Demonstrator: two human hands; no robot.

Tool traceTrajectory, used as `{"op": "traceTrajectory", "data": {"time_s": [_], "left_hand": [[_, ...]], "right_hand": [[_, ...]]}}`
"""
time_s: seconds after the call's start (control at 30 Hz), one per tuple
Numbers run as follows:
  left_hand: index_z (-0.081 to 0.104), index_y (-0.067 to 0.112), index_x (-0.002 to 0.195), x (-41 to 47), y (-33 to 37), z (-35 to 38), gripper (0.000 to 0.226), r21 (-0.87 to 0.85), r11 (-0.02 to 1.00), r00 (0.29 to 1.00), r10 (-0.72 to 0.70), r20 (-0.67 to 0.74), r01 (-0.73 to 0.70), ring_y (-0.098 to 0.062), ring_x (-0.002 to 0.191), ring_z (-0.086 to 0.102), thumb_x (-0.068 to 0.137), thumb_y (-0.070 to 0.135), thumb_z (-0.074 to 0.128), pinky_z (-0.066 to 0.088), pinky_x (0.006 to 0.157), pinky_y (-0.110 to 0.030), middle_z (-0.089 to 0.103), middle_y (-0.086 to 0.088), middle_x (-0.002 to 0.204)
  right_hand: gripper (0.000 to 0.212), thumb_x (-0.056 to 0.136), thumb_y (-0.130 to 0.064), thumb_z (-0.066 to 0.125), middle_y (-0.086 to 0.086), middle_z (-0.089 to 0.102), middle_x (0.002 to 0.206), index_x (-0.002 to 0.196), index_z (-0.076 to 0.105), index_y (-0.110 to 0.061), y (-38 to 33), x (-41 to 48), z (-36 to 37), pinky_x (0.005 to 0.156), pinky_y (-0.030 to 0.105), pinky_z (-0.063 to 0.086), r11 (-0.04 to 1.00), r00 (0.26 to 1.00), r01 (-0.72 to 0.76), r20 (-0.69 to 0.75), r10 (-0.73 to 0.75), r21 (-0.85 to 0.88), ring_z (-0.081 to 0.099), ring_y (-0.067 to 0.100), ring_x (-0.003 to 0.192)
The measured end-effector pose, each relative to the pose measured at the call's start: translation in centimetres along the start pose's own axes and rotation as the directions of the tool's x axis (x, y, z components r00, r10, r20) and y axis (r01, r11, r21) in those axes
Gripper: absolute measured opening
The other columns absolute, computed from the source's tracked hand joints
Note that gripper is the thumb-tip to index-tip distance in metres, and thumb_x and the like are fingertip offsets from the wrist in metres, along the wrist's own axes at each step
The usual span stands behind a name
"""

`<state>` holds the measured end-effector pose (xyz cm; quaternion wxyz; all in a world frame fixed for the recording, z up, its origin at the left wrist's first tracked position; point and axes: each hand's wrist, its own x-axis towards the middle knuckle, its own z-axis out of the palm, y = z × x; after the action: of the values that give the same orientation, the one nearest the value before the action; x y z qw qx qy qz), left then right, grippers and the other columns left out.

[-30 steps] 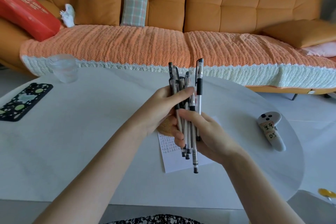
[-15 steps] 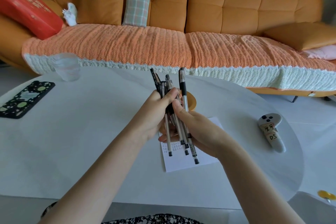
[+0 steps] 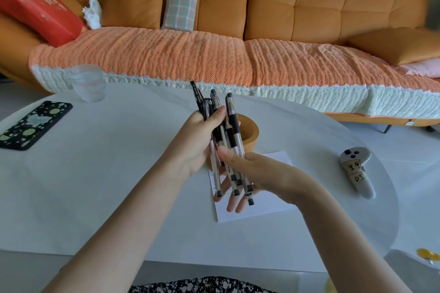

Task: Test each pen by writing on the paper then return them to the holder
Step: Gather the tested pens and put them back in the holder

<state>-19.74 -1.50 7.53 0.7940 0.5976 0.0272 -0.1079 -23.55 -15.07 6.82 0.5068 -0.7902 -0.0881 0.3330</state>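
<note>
My left hand (image 3: 200, 140) grips a bundle of several black-capped pens (image 3: 220, 131) above the middle of the white table, caps pointing up and away. My right hand (image 3: 257, 173) lies under the bundle's lower ends, thumb on top of the barrels and fingers stretched beneath them. Right behind the hands stands the orange round pen holder (image 3: 251, 135), partly hidden by the pens. The white sheet of paper (image 3: 266, 204) with small writing lies flat under my right hand.
A clear glass (image 3: 89, 83) and a black patterned phone (image 3: 31, 123) sit at the table's (image 3: 114, 173) far left. A white controller (image 3: 359, 173) with a handwritten label lies at the right. An orange sofa (image 3: 262, 7) runs behind the table.
The bundle of pens has tilted and dropped lower. My right hand has slid down from the barrels' middle to their lower ends, with its fingers straightened out under them.
</note>
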Motion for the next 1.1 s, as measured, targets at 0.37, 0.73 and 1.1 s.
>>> {"op": "traceTrajectory", "data": {"time_s": [0.37,0.73,1.1], "left_hand": [[0.065,0.006,0.085,-0.1,-0.6,-0.7,0.020,-0.002,1.000,0.997,-0.013,0.072,0.014,-0.012,0.063,0.068,0.093,0.020,0.054,0.056,0.055,-0.024,0.071,0.000,0.067],[0.055,-0.004,0.116,0.3,-1.0,-0.7,0.039,0.035,0.999,0.996,-0.033,-0.086,0.037,-0.026,0.093,0.064,0.089,0.024,0.060,0.052,0.086,-0.039,0.067,-0.014,0.098],[0.052,0.004,0.120,0.1,-1.5,-0.8,0.032,0.068,0.997,0.996,-0.013,-0.093,0.019,-0.026,0.097,0.066,0.094,0.022,0.054,0.054,0.071,-0.033,0.066,-0.017,0.111]], "right_hand": [[0.053,0.091,-0.055,0.034,0.027,0.068,0.089,0.111,0.044,-0.007,-0.3,0.0,0.4,0.050,0.027,0.054,0.976,0.968,0.024,0.239,-0.077,0.218,0.065,0.023,0.048],[0.065,0.085,-0.071,0.035,0.019,0.065,0.076,0.082,0.054,-0.008,-0.6,0.2,0.8,0.048,0.027,0.048,0.970,0.948,0.002,-0.308,-0.079,-0.243,0.067,0.027,0.053],[0.027,0.085,-0.020,0.065,0.013,0.064,0.052,0.079,0.065,0.007,-1.6,1.0,-0.3,0.037,0.011,0.030,0.982,0.802,0.109,-0.571,-0.179,-0.156,0.041,0.002,0.028]]}}
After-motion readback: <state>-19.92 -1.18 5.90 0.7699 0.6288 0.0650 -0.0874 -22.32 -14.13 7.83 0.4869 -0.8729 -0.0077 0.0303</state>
